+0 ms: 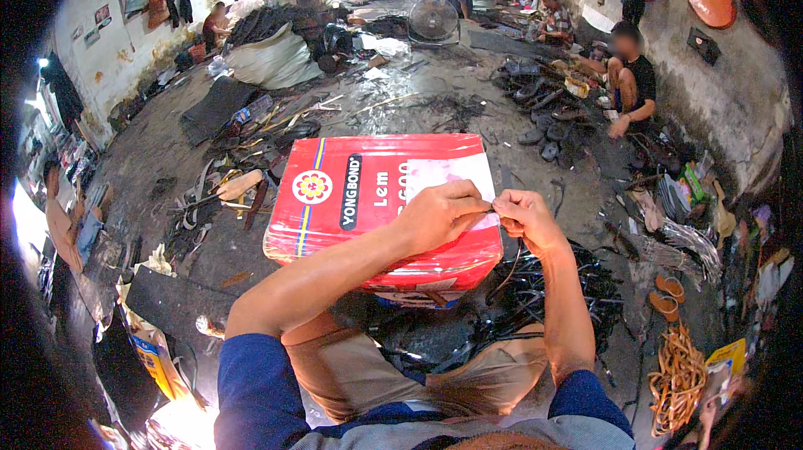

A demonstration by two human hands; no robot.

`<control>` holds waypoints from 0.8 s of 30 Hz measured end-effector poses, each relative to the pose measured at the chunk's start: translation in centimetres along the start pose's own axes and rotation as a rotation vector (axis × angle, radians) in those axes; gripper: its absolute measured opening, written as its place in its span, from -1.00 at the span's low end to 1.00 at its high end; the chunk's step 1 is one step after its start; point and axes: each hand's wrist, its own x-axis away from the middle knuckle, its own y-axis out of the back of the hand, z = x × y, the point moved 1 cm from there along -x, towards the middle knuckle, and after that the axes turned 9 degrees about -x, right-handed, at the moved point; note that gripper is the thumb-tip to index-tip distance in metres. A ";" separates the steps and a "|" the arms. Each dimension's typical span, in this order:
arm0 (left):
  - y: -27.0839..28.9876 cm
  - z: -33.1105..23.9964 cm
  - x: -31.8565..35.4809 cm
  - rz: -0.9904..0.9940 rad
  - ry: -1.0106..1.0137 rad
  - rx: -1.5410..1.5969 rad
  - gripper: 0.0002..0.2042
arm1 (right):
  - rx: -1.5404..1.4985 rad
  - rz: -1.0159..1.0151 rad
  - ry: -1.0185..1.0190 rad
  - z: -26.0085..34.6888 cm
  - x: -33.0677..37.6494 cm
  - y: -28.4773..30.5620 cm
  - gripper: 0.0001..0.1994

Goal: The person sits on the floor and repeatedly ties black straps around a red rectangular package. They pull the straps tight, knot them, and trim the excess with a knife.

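Over the right side of a red cardboard box (335, 186), my two hands meet close together. A thin dark strip (507, 273) is pinched between the fingers of my right hand (529, 220), and its tail hangs down past the box's right edge. The fingertips of my left hand (450, 212) are closed on the strip's other end, which mostly hides under them. A whitish sheet (431, 172) lies on the box top beneath my hands. To the right of my knees spreads a tangled heap of shiny black strips (577, 291).
Brown coiled straps (682, 375) and a pair of orange sandals (667, 299) lie at the right. Scraps and a wooden shoe last (240, 186) are on the floor at left. A person (631, 74) sits by dark footwear (548, 128); a fan (433, 19) stands farther back.
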 end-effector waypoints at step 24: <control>2.1 -1.7 -0.6 0.276 -0.276 -0.358 -0.27 | -0.767 -0.041 -0.116 -8.4 -1.3 2.4 -0.84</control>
